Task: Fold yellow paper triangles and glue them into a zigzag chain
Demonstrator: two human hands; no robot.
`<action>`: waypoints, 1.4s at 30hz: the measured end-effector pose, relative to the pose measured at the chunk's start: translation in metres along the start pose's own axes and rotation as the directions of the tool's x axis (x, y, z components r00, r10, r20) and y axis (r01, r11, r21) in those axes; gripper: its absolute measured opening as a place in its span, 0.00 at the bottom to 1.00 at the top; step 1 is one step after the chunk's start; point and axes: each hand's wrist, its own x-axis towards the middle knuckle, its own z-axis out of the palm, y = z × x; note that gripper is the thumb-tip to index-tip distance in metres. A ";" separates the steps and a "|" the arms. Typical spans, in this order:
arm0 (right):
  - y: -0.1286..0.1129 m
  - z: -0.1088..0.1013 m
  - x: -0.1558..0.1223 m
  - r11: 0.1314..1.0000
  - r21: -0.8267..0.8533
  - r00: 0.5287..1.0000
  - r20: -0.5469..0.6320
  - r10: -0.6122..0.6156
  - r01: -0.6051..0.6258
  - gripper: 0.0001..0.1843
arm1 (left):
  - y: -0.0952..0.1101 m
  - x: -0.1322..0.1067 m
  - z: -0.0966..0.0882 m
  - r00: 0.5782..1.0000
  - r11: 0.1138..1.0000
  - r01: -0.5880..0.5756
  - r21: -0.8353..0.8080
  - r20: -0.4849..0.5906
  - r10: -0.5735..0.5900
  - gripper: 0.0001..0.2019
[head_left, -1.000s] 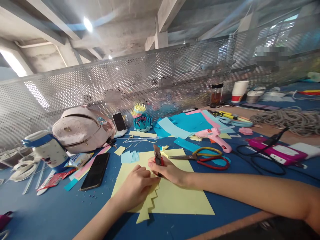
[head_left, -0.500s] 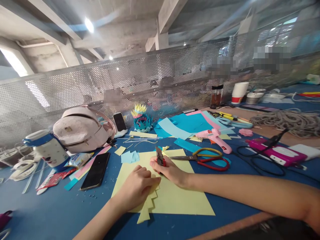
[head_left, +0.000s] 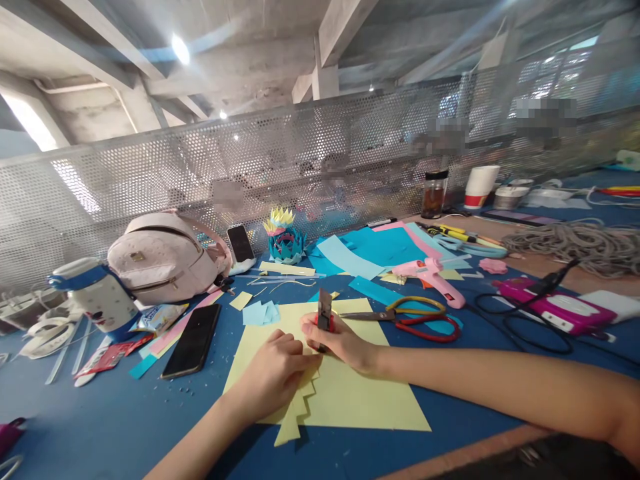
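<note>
My right hand is closed around a small red-and-black stapler, its top pointing up and away from me. Just left of it, my left hand pinches a zigzag strip of folded yellow paper triangles. The strip's far end is hidden between my hands, and its near end hangs toward me. Both hands are over a yellow sheet of paper on the blue table. Scissors with red and yellow handles lie beyond my right hand, their blades on the sheet.
Behind lie blue paper sheets, a pink glue gun and a layered paper flower. A phone, a bottle and a pink backpack are on the left. A magenta power strip with a black cable sits right.
The stapler has swung slightly rightward and shows more upright in my right hand. My left hand and the yellow strip have hardly moved.
</note>
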 end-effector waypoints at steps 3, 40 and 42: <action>0.001 0.000 0.000 0.999 -0.029 0.999 -0.029 -0.013 0.012 0.31 | 0.001 0.000 -0.001 0.997 0.997 0.060 -0.040 0.057 -0.057 0.13; 0.004 -0.064 0.131 0.131 -0.991 0.998 0.019 -0.058 0.027 0.18 | -0.004 -0.001 0.005 1.000 1.000 -0.014 -0.014 0.002 0.014 0.20; 0.001 -0.060 0.123 0.126 -0.989 0.994 0.068 -0.087 0.079 0.18 | -0.006 -0.001 0.006 0.997 0.998 -0.048 0.044 -0.053 0.051 0.19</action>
